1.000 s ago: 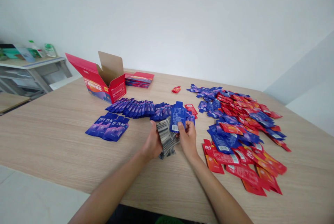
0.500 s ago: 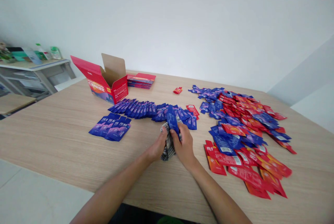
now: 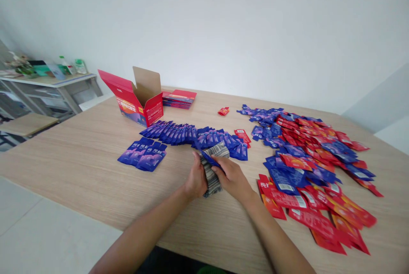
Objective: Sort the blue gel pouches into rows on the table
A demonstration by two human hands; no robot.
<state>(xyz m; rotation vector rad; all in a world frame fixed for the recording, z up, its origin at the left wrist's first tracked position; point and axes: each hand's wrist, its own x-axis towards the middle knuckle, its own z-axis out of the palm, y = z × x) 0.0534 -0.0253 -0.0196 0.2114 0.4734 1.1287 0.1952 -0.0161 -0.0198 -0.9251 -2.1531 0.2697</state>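
Near the middle of the table, my left hand [image 3: 197, 179] is closed on a black, grey and white striped cloth [image 3: 212, 180]. The cloth lies around a blue sachet [image 3: 209, 159], which shows as a narrow dark-blue strip between its folds. My right hand [image 3: 232, 179] grips that sachet from the right, thumb and fingers pinched, touching the cloth too. Just beyond my hands runs a row of overlapping blue sachets [image 3: 179, 133]. Several more blue sachets [image 3: 143, 154] lie fanned out to the left of it.
A red carton [image 3: 139, 105] stands with its flaps up at the back left, beside a stack of flat cartons [image 3: 179, 98]. Mixed red and blue sachets [image 3: 306, 146] form a large pile on the right. One red sachet [image 3: 223, 111] lies alone at the back.
The blue sachet, upright before, is now tilted and partly covered by the cloth, which has spread wider over its far side. The view has shifted slightly left.
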